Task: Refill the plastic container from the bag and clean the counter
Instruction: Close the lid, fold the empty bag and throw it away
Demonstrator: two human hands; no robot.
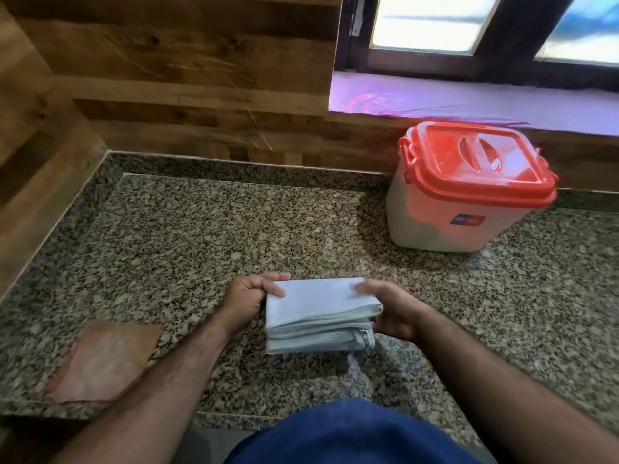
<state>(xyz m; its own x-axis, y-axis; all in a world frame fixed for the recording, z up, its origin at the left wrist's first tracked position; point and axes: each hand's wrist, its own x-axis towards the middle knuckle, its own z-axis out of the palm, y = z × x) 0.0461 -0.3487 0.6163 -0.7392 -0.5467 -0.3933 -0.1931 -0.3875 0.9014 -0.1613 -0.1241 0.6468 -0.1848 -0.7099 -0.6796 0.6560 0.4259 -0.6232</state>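
I have the folded bag [318, 313] pinched at both short ends, just above the counter [207, 236] near its front edge, its long axis running left to right along that edge. My left hand [248, 303] closes its grip on the left end, my right hand [392, 309] on the right. The plastic container [469, 195] sits lidded toward the back right. Refilling looks done; I judge the next move is setting the bag aside and taking the brown cloth [107, 360] at the front left corner.
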